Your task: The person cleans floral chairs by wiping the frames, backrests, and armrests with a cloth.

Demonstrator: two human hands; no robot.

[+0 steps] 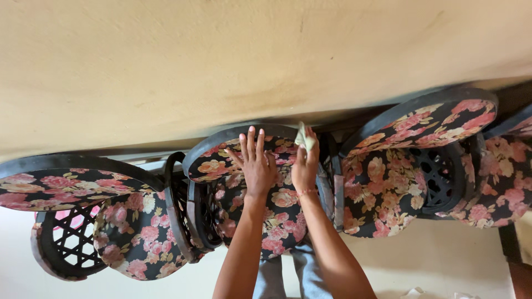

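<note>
My left hand lies flat with fingers spread on the floral backrest of the middle chair, a dark-framed chair with black cushions printed with pink roses. Just to its right, my right hand presses against the same backrest near the top rail and grips a small pale crumpled cloth. The cloth sticks out above my fingers at the edge of the frame. Both forearms reach in from the bottom of the view.
A matching floral chair with a lattice side stands to the left and another to the right, close beside the middle one. A beige wall fills the upper half. A pale floor shows below.
</note>
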